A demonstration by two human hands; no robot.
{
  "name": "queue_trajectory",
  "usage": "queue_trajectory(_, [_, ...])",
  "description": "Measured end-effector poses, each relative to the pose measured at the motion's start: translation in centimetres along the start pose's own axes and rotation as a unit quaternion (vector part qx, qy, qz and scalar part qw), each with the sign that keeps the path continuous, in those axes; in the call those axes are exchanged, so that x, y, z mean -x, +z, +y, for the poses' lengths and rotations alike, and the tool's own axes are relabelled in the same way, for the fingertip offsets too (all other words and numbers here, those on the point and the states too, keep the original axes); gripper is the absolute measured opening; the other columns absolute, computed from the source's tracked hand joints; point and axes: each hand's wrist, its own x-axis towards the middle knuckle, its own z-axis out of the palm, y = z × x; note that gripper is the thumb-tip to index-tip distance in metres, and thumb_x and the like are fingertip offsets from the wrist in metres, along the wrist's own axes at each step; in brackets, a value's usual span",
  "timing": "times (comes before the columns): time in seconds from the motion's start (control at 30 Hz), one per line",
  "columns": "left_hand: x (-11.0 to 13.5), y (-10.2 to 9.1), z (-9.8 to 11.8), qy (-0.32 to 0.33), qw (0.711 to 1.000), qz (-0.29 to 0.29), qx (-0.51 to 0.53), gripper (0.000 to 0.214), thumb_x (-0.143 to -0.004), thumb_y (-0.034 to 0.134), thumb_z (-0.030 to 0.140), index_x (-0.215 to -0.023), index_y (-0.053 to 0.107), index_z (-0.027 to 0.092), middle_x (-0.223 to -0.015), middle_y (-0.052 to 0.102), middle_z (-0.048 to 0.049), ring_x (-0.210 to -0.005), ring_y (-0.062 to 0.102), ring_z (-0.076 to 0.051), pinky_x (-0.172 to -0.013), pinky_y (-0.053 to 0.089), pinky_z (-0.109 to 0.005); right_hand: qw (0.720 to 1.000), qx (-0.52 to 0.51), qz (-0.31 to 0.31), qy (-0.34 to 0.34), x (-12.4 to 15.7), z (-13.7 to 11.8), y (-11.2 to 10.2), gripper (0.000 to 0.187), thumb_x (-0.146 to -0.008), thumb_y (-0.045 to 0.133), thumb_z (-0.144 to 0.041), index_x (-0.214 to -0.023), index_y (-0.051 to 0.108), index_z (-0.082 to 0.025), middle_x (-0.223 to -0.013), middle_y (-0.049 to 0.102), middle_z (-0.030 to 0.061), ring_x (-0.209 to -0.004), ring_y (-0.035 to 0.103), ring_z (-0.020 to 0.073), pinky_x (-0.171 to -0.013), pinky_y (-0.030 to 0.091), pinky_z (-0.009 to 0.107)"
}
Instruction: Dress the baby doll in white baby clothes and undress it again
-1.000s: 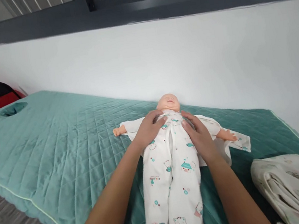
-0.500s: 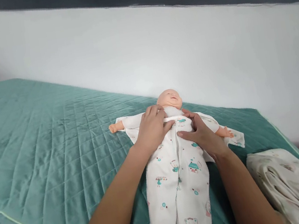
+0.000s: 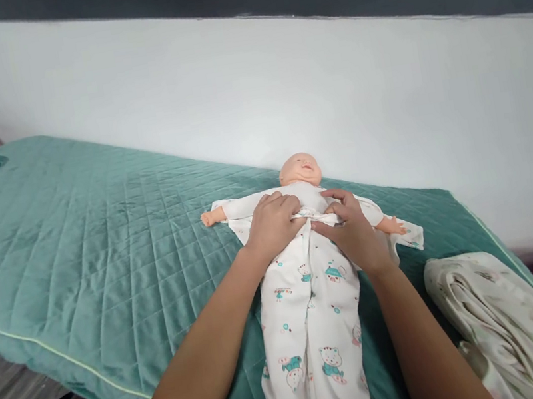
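"Both at the same edge?"

"Yes. The left hand (image 3: 274, 220) is curled closed over the bunched waistband; the right hand (image 3: 353, 229), half open, pinches it between thumb and fingers."

"Where are the patterned trousers (image 3: 333, 300)?"

"On the doll (image 3: 300, 170), waistband between the hands, legs running below them between the forearms."

"And past the hands?"

"Its head lies just beyond, arms out to either side. Right of the right hand and nearer the body, a crumpled pale cloth (image 3: 510, 316). The green quilted bed (image 3: 97, 253) stretches leftward from the left hand."
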Motion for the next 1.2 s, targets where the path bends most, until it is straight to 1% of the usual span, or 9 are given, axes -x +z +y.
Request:
queue_trajectory(0.2, [2.2, 0.0, -0.5, -0.042, 0.999, 0.022, 0.02, 0.009, -0.089, 0.058, 0.025, -0.082, 0.061, 0.022, -0.08, 0.068, -0.0031, -0.083, 0.061, -0.021, -0.083, 0.042, -0.035, 0.998, 0.031, 0.059, -0.018, 0.8, 0.3, 0.6, 0.031, -0.078, 0.073, -0.042, -0.062, 0.054, -0.022, -0.121, 0.057, 0.0075, -0.117, 0.049, 0.0284, -0.106, 0.037, 0.048])
queue_trajectory(0.37, [6.3, -0.6, -0.7, -0.07, 0.997, 0.021, -0.008, 0.021, -0.091, 0.054, 0.026, -0.071, 0.059, 0.022, -0.074, 0.067, -0.0036, -0.08, 0.062, -0.021, -0.082, 0.04, -0.035, 0.993, 0.041, 0.106, -0.02, 1.6, 1.6, 1.0, 0.02, -0.073, 0.067, -0.028, -0.06, 0.053, -0.022, -0.118, 0.054, 0.0068, -0.109, 0.049, 0.0264, -0.103, 0.04, 0.046])
queue_trajectory(0.47, [8.2, -1.0, -0.6, -0.076, 0.997, 0.029, -0.015, 0.025, -0.093, 0.051, 0.028, -0.07, 0.059, 0.022, -0.074, 0.067, -0.0033, -0.079, 0.061, -0.02, -0.083, 0.04, -0.035, 0.989, 0.059, 0.13, -0.022, 2.1, 2.3, 1.1, 0.012, -0.071, 0.064, -0.025, -0.063, 0.055, -0.023, -0.117, 0.053, 0.0074, -0.108, 0.049, 0.0261, -0.102, 0.041, 0.044])
queue_trajectory(0.57, [8.7, -1.2, -0.3, -0.088, 0.995, 0.03, -0.026, 0.024, -0.094, 0.051, 0.029, -0.073, 0.06, 0.021, -0.078, 0.068, -0.004, -0.083, 0.062, -0.021, -0.084, 0.039, -0.035, 0.983, 0.089, 0.158, -0.023, 2.9, 2.7, 1.0, 0.011, -0.072, 0.065, -0.027, -0.066, 0.056, -0.024, -0.112, 0.053, 0.0082, -0.104, 0.049, 0.026, -0.098, 0.043, 0.043])
queue_trajectory(0.7, [8.4, -1.3, 0.0, -0.114, 0.992, 0.021, -0.046, 0.021, -0.093, 0.053, 0.028, -0.075, 0.06, 0.021, -0.081, 0.069, -0.0049, -0.087, 0.063, -0.022, -0.084, 0.039, -0.037, 0.972, 0.137, 0.18, -0.058, 4.7, 2.5, 0.5, 0.011, -0.072, 0.061, -0.024, -0.065, 0.053, -0.024, -0.096, 0.057, 0.0062, -0.094, 0.05, 0.0247, -0.088, 0.045, 0.041])
queue_trajectory(0.83, [8.4, -1.4, 0.1, -0.143, 0.988, 0.005, -0.064, 0.017, -0.092, 0.053, 0.027, -0.078, 0.06, 0.021, -0.086, 0.071, -0.0057, -0.092, 0.065, -0.024, -0.085, 0.039, -0.037, 0.974, 0.133, 0.163, -0.087, 6.7, 2.0, 0.1, 0.015, -0.076, 0.059, -0.024, -0.063, 0.051, -0.024, -0.079, 0.059, 0.0031, -0.087, 0.053, 0.0232, -0.081, 0.044, 0.038])
queue_trajectory(0.9, [8.5, -1.5, 0.2, -0.152, 0.986, -0.001, -0.069, 0.015, -0.092, 0.054, 0.027, -0.08, 0.06, 0.021, -0.087, 0.072, -0.0062, -0.093, 0.065, -0.024, -0.086, 0.039, -0.037, 0.981, 0.11, 0.141, -0.077, 7.2, 1.9, 0.0, 0.017, -0.077, 0.059, -0.026, -0.062, 0.051, -0.024, -0.073, 0.058, 0.0019, -0.083, 0.054, 0.0223, -0.077, 0.043, 0.036])
queue_trajectory(1.07, [8.5, -1.3, 0.3, -0.201, 0.979, 0.002, -0.042, 0.011, -0.09, 0.056, 0.03, -0.088, 0.062, 0.021, -0.09, 0.072, -0.0061, -0.091, 0.065, -0.024, -0.082, 0.041, -0.035, 0.992, 0.092, 0.069, 0.051, 6.9, 1.8, -0.5, 0.029, -0.076, 0.059, -0.037, -0.056, 0.042, -0.023, -0.06, 0.047, -0.0017, -0.067, 0.047, 0.0179, -0.065, 0.035, 0.031])
queue_trajectory(1.2, [8.3, -0.7, -0.2, -0.23, 0.972, 0.005, 0.041, 0.013, -0.088, 0.057, 0.029, -0.097, 0.062, 0.022, -0.094, 0.07, -0.0039, -0.088, 0.064, -0.022, -0.072, 0.041, -0.031, 0.992, 0.046, 0.02, 0.115, 6.4, 1.5, -0.8, 0.027, -0.079, 0.057, -0.045, -0.065, 0.051, -0.023, -0.063, 0.051, -0.0026, -0.067, 0.047, 0.0174, -0.066, 0.035, 0.031])
